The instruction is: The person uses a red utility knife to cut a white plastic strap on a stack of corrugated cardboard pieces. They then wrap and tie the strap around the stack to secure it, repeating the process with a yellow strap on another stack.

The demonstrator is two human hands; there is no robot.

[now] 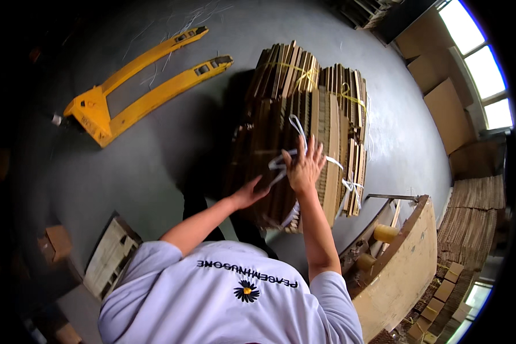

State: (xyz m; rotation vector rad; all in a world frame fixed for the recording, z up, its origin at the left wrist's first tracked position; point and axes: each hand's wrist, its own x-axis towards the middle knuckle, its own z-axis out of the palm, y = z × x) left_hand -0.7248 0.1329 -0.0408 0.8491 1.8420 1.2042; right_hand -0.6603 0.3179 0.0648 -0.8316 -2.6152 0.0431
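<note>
While the right hand spread open over the cardboard bundle (white strap looped beside it), the left hand hung open nearby; bundle stood stacked on grey floor.

The right hand, fingers spread, is over the bundled cardboard, beside a loose white strap; the blurred left hand is near the bundle's side. A yellow pallet jack stands left.

rough cardboard stack, plastic strap, smooth floor
</note>
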